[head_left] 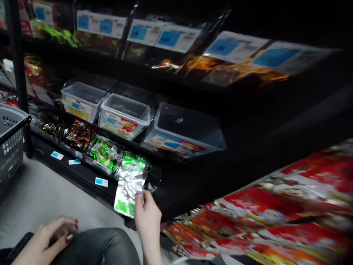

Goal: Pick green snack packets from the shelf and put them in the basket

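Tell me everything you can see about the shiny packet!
The packet is flat and four-sided, mostly silver, with green and white at its lower end. It looks like crinkly foil or plastic. It slants in front of the bottom shelf, its right edge pinched by the right hand. Any writing is too blurry to read.

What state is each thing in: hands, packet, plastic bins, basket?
Right hand: closed on packet's edge.
Left hand: holding nothing, fingers loosely curled.
Silver-green packet: held, tilted; seal unclear.
Left bin: open-topped.
Middle bin: open-topped.
Right bin: lid unclear.
Gray basket: upright, partly out of view.
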`<state>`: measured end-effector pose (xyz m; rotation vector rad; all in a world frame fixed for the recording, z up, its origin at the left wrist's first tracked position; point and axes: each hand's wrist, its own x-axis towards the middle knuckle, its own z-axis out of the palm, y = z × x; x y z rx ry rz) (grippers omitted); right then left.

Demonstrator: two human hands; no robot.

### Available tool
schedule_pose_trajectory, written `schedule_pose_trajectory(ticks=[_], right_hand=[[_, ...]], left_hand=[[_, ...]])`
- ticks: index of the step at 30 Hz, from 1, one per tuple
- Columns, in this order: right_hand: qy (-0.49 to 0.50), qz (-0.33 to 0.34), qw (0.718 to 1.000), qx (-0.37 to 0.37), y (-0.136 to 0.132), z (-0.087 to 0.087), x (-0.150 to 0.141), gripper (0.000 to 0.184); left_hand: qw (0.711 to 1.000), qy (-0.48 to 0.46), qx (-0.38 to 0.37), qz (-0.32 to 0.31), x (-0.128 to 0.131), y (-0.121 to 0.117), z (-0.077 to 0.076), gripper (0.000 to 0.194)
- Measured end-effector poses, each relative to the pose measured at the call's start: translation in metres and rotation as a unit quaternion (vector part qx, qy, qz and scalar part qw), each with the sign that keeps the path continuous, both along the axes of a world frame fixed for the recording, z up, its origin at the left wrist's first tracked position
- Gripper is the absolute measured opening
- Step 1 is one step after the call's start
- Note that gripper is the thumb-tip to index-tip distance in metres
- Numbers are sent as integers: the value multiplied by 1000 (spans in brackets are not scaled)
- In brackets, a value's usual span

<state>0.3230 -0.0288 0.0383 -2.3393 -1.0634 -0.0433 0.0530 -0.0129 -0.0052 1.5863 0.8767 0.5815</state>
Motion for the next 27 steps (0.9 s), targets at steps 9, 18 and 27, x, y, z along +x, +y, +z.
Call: schedule_pose_trajectory(ticks=[9, 18, 27], right_hand=[[379, 412, 829, -5, -9, -49, -113, 15], [530, 527, 660, -76, 112, -27, -90, 16], [688, 441, 562, -128, 79, -84, -124, 19]], left_hand=[[926, -295, -151, 183, 6, -3, -42, 39], [924, -278, -94, 243, -9, 7, -45, 36], [941, -259, -126, 176, 5, -4, -38, 34]])
